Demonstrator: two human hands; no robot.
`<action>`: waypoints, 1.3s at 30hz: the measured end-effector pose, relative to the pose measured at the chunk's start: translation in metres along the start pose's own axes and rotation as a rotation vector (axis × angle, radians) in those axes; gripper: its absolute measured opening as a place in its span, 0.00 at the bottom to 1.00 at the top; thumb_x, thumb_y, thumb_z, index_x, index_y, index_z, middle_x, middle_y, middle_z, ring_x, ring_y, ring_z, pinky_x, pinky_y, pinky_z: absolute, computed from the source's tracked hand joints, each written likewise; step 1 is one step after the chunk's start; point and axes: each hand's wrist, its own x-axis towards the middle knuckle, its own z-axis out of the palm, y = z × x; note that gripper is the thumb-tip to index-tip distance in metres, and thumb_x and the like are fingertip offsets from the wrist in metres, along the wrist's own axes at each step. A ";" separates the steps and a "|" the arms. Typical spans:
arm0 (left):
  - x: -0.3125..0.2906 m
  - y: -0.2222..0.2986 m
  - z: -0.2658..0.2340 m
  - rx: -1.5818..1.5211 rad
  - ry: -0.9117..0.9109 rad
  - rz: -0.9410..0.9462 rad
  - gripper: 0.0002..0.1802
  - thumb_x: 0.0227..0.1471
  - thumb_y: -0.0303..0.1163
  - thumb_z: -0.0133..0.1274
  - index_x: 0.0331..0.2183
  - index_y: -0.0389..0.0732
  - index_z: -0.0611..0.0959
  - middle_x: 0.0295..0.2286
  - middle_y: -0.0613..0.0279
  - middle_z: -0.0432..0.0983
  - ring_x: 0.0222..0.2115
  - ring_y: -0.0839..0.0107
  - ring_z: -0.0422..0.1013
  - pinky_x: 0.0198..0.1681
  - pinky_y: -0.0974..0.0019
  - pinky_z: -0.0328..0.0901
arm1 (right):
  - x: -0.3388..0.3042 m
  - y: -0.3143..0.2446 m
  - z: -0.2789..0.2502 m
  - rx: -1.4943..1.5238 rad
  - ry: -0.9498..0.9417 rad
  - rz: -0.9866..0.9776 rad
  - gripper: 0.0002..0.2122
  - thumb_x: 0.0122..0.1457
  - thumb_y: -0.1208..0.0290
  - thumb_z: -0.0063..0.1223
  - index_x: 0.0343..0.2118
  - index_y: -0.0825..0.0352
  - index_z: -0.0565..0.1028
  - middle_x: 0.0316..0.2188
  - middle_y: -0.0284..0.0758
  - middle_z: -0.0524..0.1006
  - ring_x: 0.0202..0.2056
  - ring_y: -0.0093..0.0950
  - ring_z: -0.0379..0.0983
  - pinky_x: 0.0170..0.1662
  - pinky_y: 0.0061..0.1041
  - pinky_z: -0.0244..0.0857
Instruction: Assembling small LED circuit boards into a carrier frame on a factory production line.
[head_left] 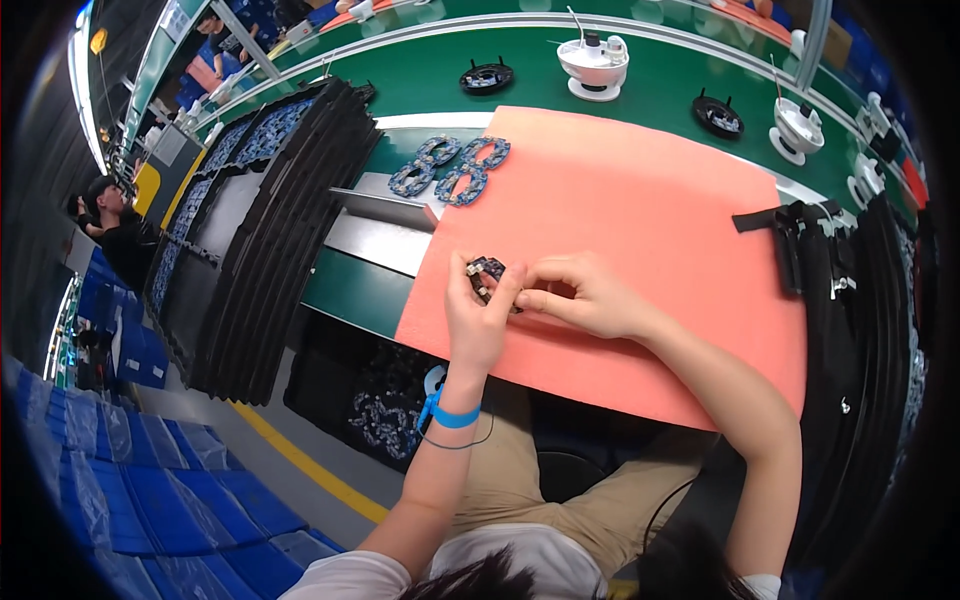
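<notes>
My left hand [476,318] is closed around a small dark circuit board [487,267] with pale connectors, held above the near left part of a pink foam mat [620,220]. My right hand [590,296] meets it from the right, with thumb and index finger pinched at the board's lower right edge. Whatever lies between those fingertips is too small to make out. A blue wrist strap [456,416] with a thin cord circles my left wrist. Past the mat's far left corner lie figure-eight circuit boards [473,172] in blue frames.
Black trays [290,240] are stacked high on the left, and more black trays [870,300] stand on the right. Across the green conveyor [430,88] sit white rounded housings [594,68] and black round bases [487,76]. Blue bins [170,500] fill the lower left. Other people work farther off.
</notes>
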 end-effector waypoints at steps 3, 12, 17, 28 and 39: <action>0.000 -0.001 0.000 -0.019 -0.013 0.003 0.15 0.50 0.27 0.57 0.27 0.42 0.64 0.20 0.75 0.60 0.20 0.88 0.56 0.19 0.82 0.53 | -0.001 0.001 -0.003 0.064 -0.041 -0.056 0.11 0.58 0.67 0.49 0.29 0.72 0.75 0.24 0.40 0.75 0.23 0.30 0.70 0.29 0.27 0.63; -0.004 -0.005 -0.001 -0.069 0.086 0.153 0.19 0.47 0.21 0.57 0.26 0.44 0.61 0.19 0.74 0.55 0.20 0.88 0.54 0.22 0.82 0.51 | -0.001 0.009 -0.001 0.088 -0.055 -0.040 0.11 0.59 0.69 0.46 0.30 0.73 0.74 0.25 0.42 0.75 0.26 0.33 0.70 0.32 0.29 0.63; -0.001 0.004 0.000 -0.360 0.052 -0.066 0.07 0.54 0.29 0.50 0.30 0.42 0.67 0.20 0.73 0.62 0.17 0.87 0.52 0.20 0.80 0.50 | -0.002 0.014 0.000 0.155 0.002 0.034 0.11 0.60 0.69 0.46 0.29 0.72 0.74 0.22 0.34 0.73 0.25 0.20 0.66 0.32 0.22 0.61; -0.016 0.002 -0.050 -0.580 0.278 0.014 0.06 0.58 0.30 0.46 0.29 0.40 0.70 0.17 0.69 0.60 0.17 0.83 0.55 0.17 0.79 0.50 | -0.003 0.015 0.001 0.161 0.007 0.119 0.12 0.60 0.66 0.45 0.32 0.71 0.74 0.22 0.34 0.75 0.25 0.21 0.70 0.30 0.23 0.63; -0.148 -0.102 -0.295 -0.265 1.243 -0.213 0.14 0.59 0.38 0.40 0.23 0.45 0.68 0.16 0.69 0.61 0.16 0.77 0.59 0.13 0.76 0.49 | 0.003 0.006 0.009 -0.133 -0.029 0.064 0.09 0.56 0.72 0.48 0.27 0.73 0.72 0.21 0.40 0.71 0.23 0.29 0.68 0.29 0.27 0.62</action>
